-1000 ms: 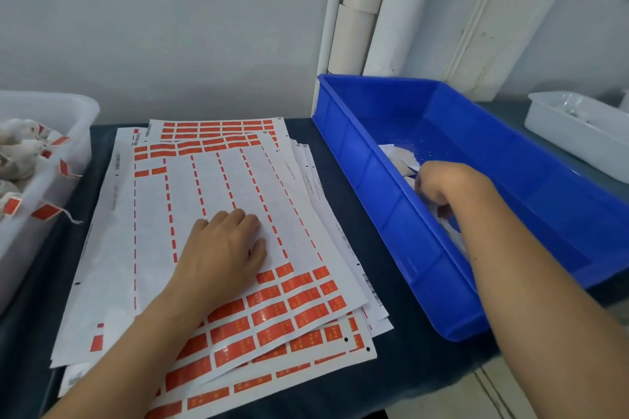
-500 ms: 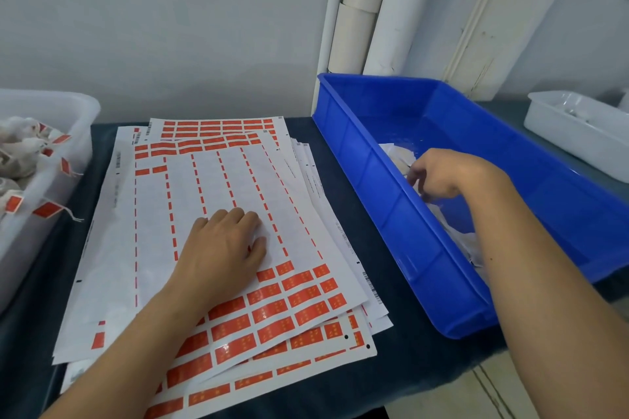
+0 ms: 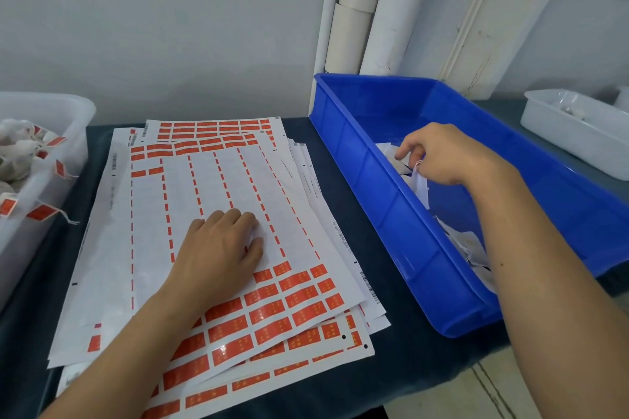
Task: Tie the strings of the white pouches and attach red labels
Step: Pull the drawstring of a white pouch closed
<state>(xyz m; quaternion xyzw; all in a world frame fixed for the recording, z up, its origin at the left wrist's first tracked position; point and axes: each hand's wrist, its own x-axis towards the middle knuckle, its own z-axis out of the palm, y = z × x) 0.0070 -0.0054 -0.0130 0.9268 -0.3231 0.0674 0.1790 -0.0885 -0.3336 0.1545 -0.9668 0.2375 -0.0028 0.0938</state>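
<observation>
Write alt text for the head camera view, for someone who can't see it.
A person's right hand pinches a white pouch inside a blue bin, while the left hand rests on a stack of red label sheets. A white tub of labelled pouches sits left.

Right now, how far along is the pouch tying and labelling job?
Done: the clear bin on the left holds pouches already carrying red tags, and most of the top label sheet is peeled. In hand: the right hand pinches a white pouch inside the blue bin; the left hand rests on the sheet. Left: a few untied pouches remain in the blue bin.
</observation>
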